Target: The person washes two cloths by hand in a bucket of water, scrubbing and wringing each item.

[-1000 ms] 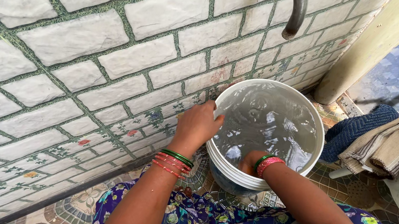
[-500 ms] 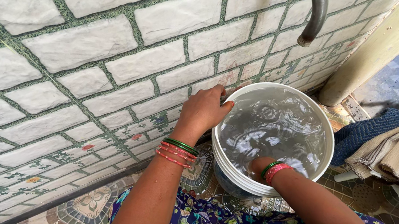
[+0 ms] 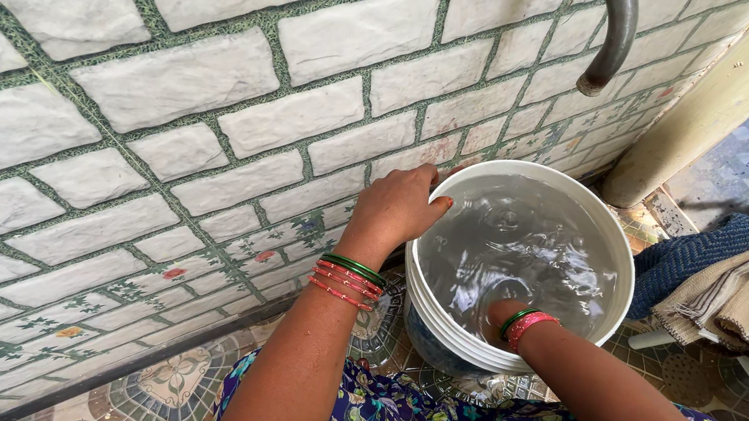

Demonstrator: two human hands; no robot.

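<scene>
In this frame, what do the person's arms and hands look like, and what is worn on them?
Both forearms are bare, with no sleeves or gloves. The left hand has a stack of thin green and red bangles at the wrist. The right hand has green and pink bangles at its wrist. No rings can be made out.

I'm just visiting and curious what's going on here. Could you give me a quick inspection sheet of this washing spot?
Surface: patterned tile floor, mostly bare along the wall.
Job's things: white bucket full of rippling water, standing under a curved metal spout.
Clutter: dark blue cloth and striped beige cloth lying together right of the bucket.
Hands: left hand grips the bucket's rim on the wall side; right hand is dipped in the water, its fingers blurred below the surface. Bangles on both wrists.
Cables: nothing seen.
Surroundings: brick-pattern tiled wall, pale post at the corner.
</scene>
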